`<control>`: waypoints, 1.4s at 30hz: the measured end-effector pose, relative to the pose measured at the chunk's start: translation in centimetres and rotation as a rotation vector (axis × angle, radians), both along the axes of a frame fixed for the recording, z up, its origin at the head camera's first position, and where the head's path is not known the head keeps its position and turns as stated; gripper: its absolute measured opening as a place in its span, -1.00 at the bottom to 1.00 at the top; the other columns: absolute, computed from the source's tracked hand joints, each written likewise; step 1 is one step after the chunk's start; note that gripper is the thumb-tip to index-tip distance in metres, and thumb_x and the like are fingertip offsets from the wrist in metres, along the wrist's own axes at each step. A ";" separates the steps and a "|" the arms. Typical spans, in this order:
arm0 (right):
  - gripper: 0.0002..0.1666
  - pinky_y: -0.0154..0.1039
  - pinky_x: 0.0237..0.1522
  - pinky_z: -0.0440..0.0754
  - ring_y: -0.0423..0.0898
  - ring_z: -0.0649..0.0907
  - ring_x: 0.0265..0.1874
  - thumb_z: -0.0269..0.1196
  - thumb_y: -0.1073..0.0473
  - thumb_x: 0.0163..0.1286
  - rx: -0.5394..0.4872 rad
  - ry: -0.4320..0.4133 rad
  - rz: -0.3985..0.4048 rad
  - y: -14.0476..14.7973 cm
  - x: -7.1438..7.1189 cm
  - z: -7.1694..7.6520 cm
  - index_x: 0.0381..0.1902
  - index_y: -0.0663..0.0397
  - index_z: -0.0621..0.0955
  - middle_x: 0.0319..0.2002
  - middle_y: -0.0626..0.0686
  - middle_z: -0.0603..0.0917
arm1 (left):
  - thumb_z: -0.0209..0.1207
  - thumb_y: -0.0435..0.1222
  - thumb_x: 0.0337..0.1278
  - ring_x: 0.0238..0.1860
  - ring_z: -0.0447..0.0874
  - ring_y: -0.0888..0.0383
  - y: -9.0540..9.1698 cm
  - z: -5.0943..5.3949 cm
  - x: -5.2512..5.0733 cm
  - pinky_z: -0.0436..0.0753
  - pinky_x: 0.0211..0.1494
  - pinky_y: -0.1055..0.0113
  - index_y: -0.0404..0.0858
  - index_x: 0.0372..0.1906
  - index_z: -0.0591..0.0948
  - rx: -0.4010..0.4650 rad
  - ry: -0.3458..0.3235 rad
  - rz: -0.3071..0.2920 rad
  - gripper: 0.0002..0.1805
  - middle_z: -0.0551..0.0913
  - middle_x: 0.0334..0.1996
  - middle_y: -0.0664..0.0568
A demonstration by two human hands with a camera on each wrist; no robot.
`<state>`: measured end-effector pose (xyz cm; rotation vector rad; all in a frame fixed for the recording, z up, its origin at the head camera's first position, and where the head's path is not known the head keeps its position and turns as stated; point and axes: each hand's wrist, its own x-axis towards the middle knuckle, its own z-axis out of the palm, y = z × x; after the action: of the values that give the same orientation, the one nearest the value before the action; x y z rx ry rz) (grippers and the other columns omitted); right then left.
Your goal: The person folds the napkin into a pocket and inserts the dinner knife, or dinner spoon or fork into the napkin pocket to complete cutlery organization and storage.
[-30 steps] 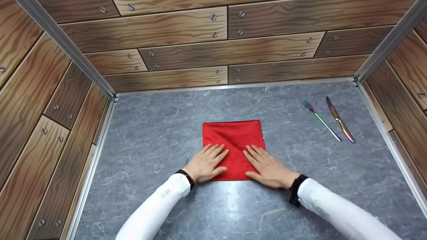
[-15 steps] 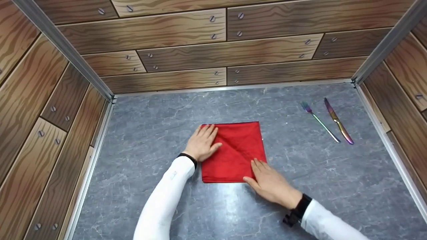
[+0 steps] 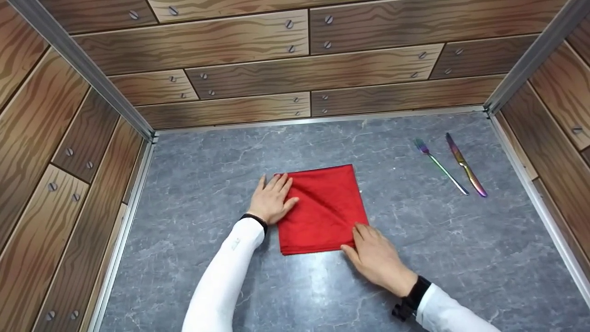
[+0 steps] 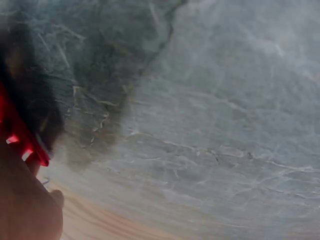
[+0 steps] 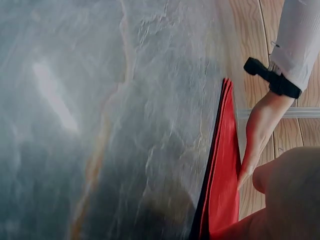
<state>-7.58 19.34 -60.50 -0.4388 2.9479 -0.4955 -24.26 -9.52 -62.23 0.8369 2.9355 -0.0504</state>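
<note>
A red cloth (image 3: 318,210), folded into a square, lies flat on the grey floor. Its layers show at the near edge in the right wrist view, where the cloth (image 5: 225,165) stands out against the grey. My left hand (image 3: 272,200) rests on its far left corner with fingers straight and slightly spread. At the near right corner my right hand (image 3: 378,253) touches the cloth, fingers extended and thumb by the near edge. A shallow diagonal crease runs across the cloth between both hands. The left wrist view catches only part of the left hand (image 4: 27,200) and a red edge.
A rainbow-coloured fork (image 3: 441,166) and a matching knife (image 3: 465,164) lie side by side at the far right. Wood-patterned walls (image 3: 249,64) bound the marble-look surface (image 3: 207,161) at the back and both sides, with metal strips along the joints.
My left hand has slid from the cloth's near left part to its far left corner. My right hand has drawn toward the near right corner. The cloth has turned slightly.
</note>
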 end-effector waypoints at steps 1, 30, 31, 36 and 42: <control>-0.19 0.18 0.45 0.27 0.32 0.39 0.40 0.03 -0.20 0.61 0.009 0.013 0.004 0.1 -0.2 0.0 0.38 0.47 0.43 0.38 0.38 0.43 | -0.31 0.27 0.54 0.57 0.11 -0.02 0.0 0.2 0.1 -0.07 0.60 -0.16 -0.13 0.61 0.24 -0.011 0.004 0.008 -0.20 0.19 0.59 -0.03; -0.38 0.12 0.53 0.15 0.33 0.26 0.48 0.05 0.19 0.55 0.171 0.006 0.071 1.1 -13.8 0.7 0.44 0.46 0.37 0.47 0.40 0.32 | -0.23 0.27 0.52 0.38 0.42 -0.14 1.0 1.6 12.0 0.34 0.48 0.08 -0.47 0.34 0.52 -0.070 0.087 -0.068 -0.11 0.43 0.42 -0.23; -0.38 0.12 0.53 0.13 0.33 0.24 0.49 0.03 0.20 0.55 0.171 -0.011 0.068 1.0 -14.2 0.7 0.46 0.45 0.34 0.49 0.40 0.28 | -0.26 0.26 0.54 0.42 0.39 -0.13 1.1 1.6 12.2 0.31 0.50 0.10 -0.46 0.35 0.51 -0.083 0.082 -0.087 -0.12 0.43 0.42 -0.23; -0.37 0.12 0.54 0.09 0.33 0.19 0.52 0.02 0.20 0.57 0.152 -0.033 0.061 0.5 -15.9 0.6 0.48 0.43 0.31 0.51 0.42 0.21 | -0.26 0.18 0.59 0.44 0.38 -0.09 1.0 1.4 12.1 0.32 0.51 0.11 -0.37 0.30 0.59 -0.056 0.099 -0.153 -0.23 0.49 0.38 -0.21; -0.34 0.13 0.54 0.11 0.32 0.21 0.51 0.09 0.19 0.56 0.119 -0.007 0.063 0.6 -16.6 0.2 0.47 0.46 0.30 0.50 0.42 0.24 | -0.06 0.06 0.57 0.35 0.51 -0.12 -0.1 0.6 11.4 0.44 0.43 0.08 -0.36 0.19 0.65 0.095 0.157 -0.185 -0.41 0.58 0.28 -0.25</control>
<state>-24.21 19.92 -60.32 -0.5124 2.9268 -0.3115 -12.82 -9.64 -61.62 1.1686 3.0147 0.0120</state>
